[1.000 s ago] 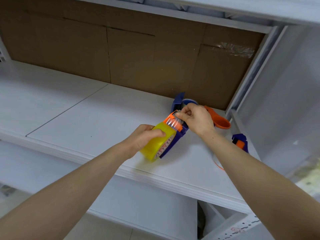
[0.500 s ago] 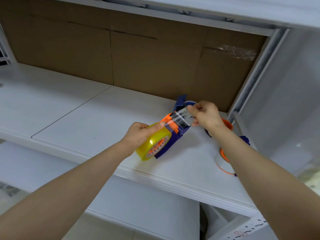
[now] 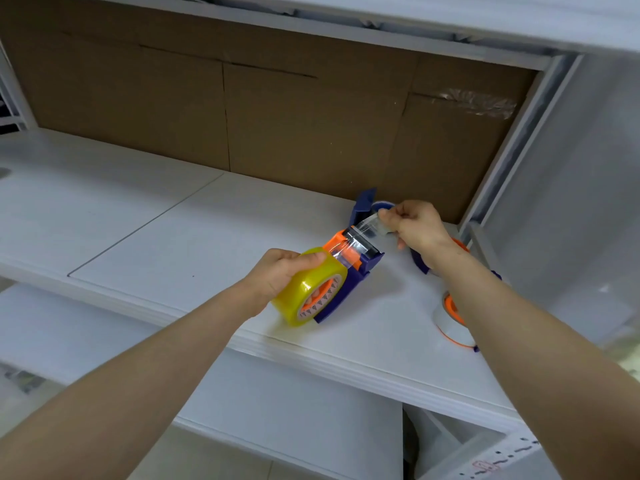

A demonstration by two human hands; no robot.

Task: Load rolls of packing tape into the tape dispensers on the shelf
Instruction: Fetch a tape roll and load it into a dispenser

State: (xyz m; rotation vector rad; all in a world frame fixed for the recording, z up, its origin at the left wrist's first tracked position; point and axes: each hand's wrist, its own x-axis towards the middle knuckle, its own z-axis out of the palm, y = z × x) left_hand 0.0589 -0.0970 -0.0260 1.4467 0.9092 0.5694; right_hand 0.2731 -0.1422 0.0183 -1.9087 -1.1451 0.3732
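**Tape end drawn out from loaded dispenser on shelf**

The left hand (image 3: 277,275) reaches forward with the forearm level. Its grip is closed, fingers curled over the top of the yellow tape roll (image 3: 304,289). The roll sits in the blue-and-orange dispenser (image 3: 346,289), tilted at the white shelf (image 3: 173,244) near its front edge. The right hand (image 3: 415,226) is beyond the dispenser. Its grip pinches the free end of the clear tape strip (image 3: 363,230), which is stretched over the orange head. A second dispenser (image 3: 363,204) stands behind, by the cardboard backing (image 3: 311,126). An orange-rimmed dispenser (image 3: 453,320) lies beside the right forearm.
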